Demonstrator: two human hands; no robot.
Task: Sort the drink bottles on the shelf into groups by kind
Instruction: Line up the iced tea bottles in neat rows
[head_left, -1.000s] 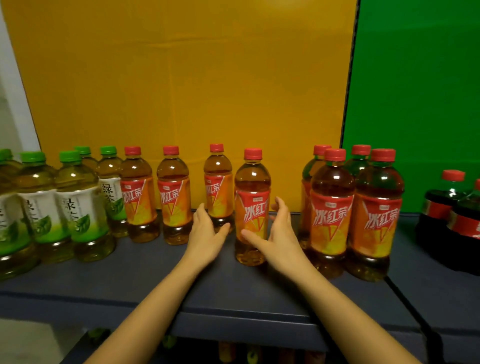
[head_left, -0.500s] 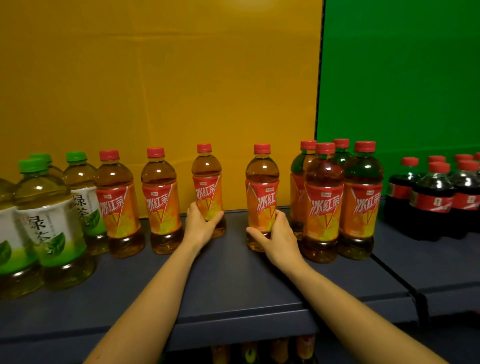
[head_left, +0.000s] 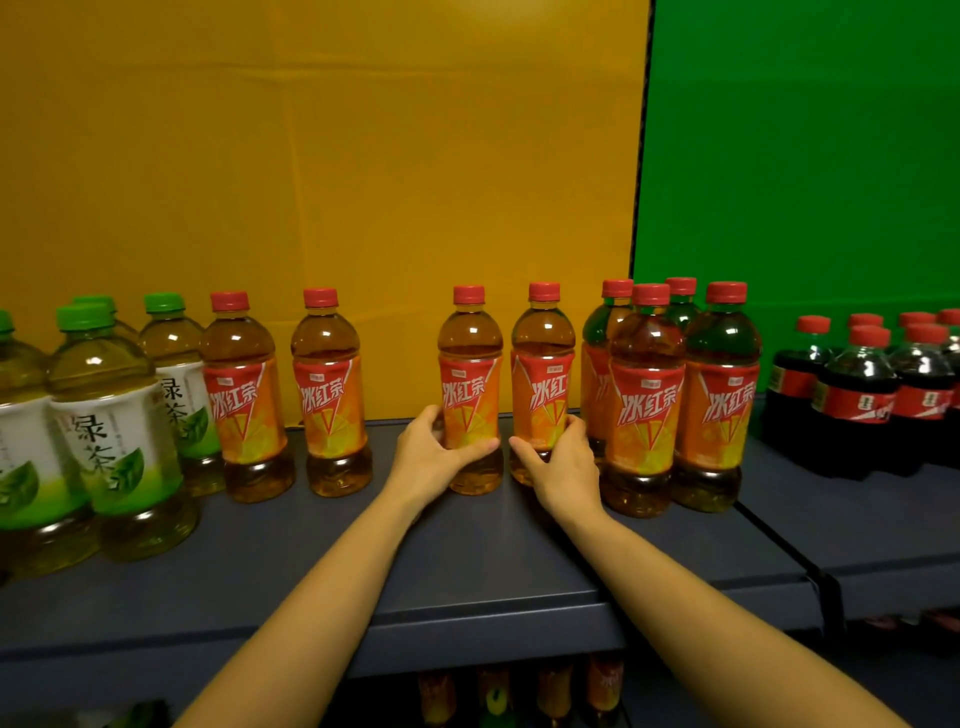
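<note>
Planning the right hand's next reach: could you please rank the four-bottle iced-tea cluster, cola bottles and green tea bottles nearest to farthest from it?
1. Iced-tea cluster, beside right hand.
2. Cola bottles, far right.
3. Green tea bottles, far left.

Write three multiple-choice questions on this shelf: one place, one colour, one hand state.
1. Where do the cola bottles stand?
A. far left
B. far right, before the green panel
C. in the middle

2. Which colour are the green tea bottles' caps?
A. red
B. green
C. blue

3. What does the left hand do?
A. grips an iced tea bottle
B. lies flat
C. holds a cola bottle

Key: 1 B, they stand at the right end; 2 B, green caps show; 3 A, it curls round the bottle.
</note>
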